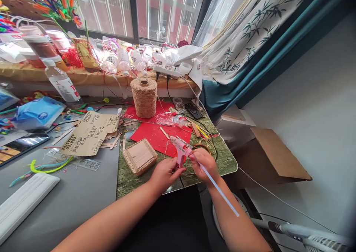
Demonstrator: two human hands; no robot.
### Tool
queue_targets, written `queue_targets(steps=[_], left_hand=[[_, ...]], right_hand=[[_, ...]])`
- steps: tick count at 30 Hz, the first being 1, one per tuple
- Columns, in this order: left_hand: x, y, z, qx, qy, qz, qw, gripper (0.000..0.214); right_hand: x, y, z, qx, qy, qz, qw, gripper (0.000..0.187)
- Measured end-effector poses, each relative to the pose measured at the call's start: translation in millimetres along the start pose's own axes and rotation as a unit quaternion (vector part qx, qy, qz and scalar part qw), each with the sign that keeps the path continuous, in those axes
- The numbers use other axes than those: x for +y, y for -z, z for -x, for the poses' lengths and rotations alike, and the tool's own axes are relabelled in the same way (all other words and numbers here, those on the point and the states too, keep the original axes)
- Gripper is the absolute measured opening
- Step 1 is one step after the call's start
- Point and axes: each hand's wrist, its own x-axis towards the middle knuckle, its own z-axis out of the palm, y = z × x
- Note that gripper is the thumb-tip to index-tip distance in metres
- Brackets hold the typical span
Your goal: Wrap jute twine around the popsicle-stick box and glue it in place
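A pink glue gun (181, 148) is gripped by its handle in my left hand (165, 173), its nozzle toward the upper left. My right hand (204, 164) is closed at the gun's rear end around a long translucent glue stick (222, 194), which sticks out back over my right forearm. To the left of my hands lies a square box of craft sticks (140, 156) edged with twine. Red paper (151, 137) lies beneath the gun's nozzle, with a craft stick (164, 133) just beyond the tip.
A big twine spool (144, 98) stands behind the red paper. Sandpaper sheets (91, 133) and a stencil ruler (80, 161) lie left. A black phone-like device (193, 111) and cords are at the back right. Plastic bottles (124, 61) crowd the windowsill. An open cardboard box (278, 153) stands right.
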Motion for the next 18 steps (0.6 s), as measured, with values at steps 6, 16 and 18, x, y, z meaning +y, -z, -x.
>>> queue_targets(steps=[6, 16, 18], left_hand=[[-1.1, -0.3, -3.2, -0.002, 0.015, 0.006, 1.0, 0.026], [2.2, -0.4, -3.1, 0.013, 0.105, 0.082, 0.991, 0.018], [2.0, -1.2, -3.0, 0.017, 0.095, 0.071, 0.993, 0.017]], right_hand=[[-16.1, -16.5, 4.8, 0.04, -0.216, -0.184, 0.958, 0.038], [-28.9, -64.3, 6.0, 0.032, -0.363, -0.388, 0.846, 0.049], [-32.5, -67.7, 4.6, 0.008, -0.38, -0.421, 0.824, 0.044]])
